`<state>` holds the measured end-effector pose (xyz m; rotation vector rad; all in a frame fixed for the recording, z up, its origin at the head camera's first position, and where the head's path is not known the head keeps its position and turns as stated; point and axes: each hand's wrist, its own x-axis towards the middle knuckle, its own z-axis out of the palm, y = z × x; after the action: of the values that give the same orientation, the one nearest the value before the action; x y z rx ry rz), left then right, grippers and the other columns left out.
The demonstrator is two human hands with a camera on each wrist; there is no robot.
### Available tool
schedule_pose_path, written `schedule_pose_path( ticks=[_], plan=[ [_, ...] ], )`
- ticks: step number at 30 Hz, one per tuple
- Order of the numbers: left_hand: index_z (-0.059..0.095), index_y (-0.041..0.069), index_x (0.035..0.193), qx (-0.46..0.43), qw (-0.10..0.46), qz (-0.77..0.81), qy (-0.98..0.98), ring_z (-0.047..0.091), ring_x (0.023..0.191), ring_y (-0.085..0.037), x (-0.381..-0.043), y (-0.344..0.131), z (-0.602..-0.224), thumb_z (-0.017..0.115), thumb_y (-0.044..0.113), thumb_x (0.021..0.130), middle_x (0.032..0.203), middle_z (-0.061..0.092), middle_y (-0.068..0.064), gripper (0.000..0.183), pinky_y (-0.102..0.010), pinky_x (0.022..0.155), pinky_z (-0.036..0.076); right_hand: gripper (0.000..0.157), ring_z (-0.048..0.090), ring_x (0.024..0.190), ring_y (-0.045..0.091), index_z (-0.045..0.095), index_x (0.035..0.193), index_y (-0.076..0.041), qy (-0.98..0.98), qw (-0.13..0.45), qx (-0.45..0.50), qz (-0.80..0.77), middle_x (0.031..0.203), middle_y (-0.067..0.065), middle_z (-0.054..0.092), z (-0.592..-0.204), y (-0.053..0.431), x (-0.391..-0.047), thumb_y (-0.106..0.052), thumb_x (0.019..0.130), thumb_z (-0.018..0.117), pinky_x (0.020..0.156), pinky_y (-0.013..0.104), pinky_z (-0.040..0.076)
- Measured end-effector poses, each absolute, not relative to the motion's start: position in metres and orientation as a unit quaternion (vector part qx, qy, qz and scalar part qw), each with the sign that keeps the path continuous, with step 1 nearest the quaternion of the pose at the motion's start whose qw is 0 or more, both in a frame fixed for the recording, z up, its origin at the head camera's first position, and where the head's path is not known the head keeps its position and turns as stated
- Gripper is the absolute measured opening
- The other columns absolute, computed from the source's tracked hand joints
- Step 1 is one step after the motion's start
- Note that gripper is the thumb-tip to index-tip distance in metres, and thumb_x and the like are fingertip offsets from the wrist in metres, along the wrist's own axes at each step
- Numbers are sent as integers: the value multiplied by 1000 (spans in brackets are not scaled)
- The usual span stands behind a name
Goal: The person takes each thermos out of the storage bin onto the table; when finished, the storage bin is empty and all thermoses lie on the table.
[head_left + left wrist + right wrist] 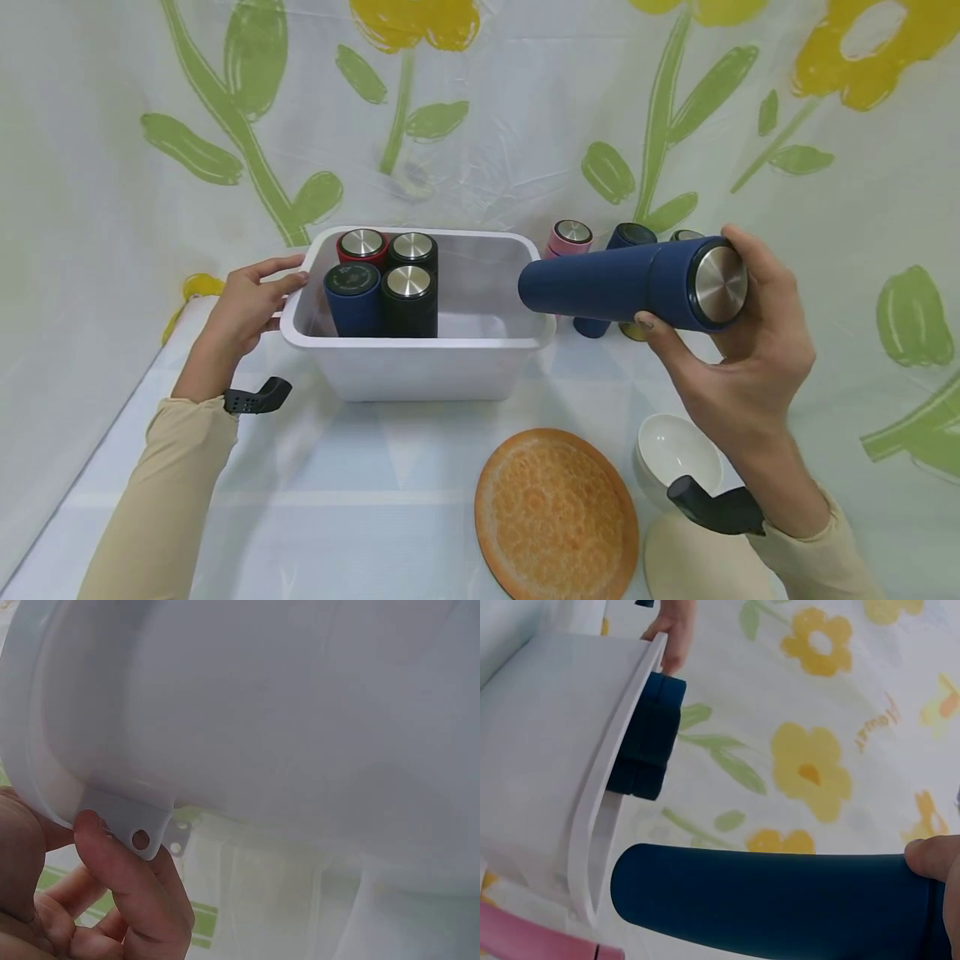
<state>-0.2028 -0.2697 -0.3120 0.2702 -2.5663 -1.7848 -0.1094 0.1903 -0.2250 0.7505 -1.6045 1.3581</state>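
Observation:
My right hand [765, 350] grips a dark blue vacuum flask [600, 287] near its steel-topped lid. The flask lies nearly level in the air, its base pointing left over the right end of a white plastic bin [420, 367]. At the bin's left end, my left hand [247, 304] holds the rim, thumb on top. Seen from below in the left wrist view, its fingers [127, 877] curl at a small holed tab [124, 817] under the rim. Inside the bin's left half stand a red flask [362, 243], a blue flask [352, 292] and two black flasks [408, 304], all upright.
Behind the held flask, to the right of the bin, stand a pink flask [570, 237], a blue flask [632, 235] and another partly hidden one. Nearer me are a round woven-look mat [557, 517], a white bowl [678, 450] and a beige disc [701, 562]. A flowered curtain [510, 108] hangs behind.

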Motion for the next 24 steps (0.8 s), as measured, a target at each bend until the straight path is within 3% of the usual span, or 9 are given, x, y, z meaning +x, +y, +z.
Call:
schedule_pose_path(
  ticks=[14, 24],
  plan=[
    [41, 17, 154, 88, 5, -570, -817, 60, 108, -25, -201, -269, -313, 58, 42, 101, 148, 45, -20, 61, -27, 72, 58, 70, 57, 107, 33, 51, 127, 20, -662, 453, 281, 526, 124, 27, 55, -221, 212, -105, 4, 68, 86, 93, 30, 52],
    [42, 18, 154, 90, 4, -572, -815, 57, 112, -29, -203, -271, -313, 59, 44, 100, 148, 45, -18, 62, -28, 72, 58, 69, 59, 102, 25, 52, 129, 17, -701, 462, 248, 483, 124, 21, 57, -226, 241, -100, -2, 72, 87, 85, 17, 52]
  ],
)
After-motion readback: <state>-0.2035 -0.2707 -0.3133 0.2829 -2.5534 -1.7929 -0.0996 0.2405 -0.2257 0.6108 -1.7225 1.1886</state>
